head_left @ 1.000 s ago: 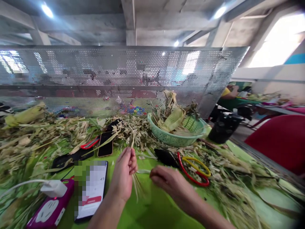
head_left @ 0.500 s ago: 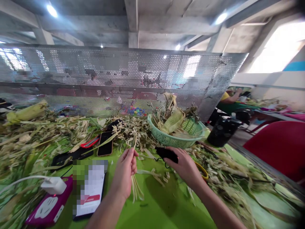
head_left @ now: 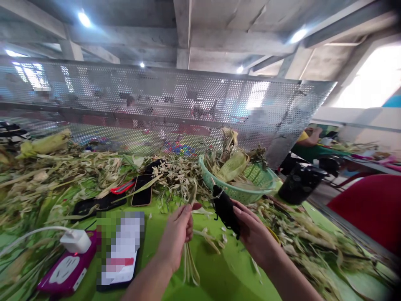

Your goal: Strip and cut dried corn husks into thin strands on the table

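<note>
My left hand [head_left: 180, 228] is closed in a pinch round a small bundle of pale corn husk strips [head_left: 190, 265]. The strips' folded top stands up above the fingers, and their loose ends hang below. In my right hand [head_left: 252, 228] is a spool of black thread [head_left: 226, 212], tilted up to the left, with a thin pale tip and loose black loops at its side. The spool is apart from the husk bundle. A few cut husk pieces [head_left: 208, 240] lie on the green table between the hands.
A green plastic basket [head_left: 241, 193] holding corn husks stands behind my right hand, near a black cup [head_left: 302, 184]. Left are phones [head_left: 142, 190], a red cutter [head_left: 123, 186], and a purple power bank [head_left: 67, 267]. Husk heaps [head_left: 90, 171] and a perforated metal screen [head_left: 150, 113] lie beyond.
My right hand has raised the black thread spool off the table and turned it tip upward. My left hand still grips the husk strips. The whole view has shifted slightly.
</note>
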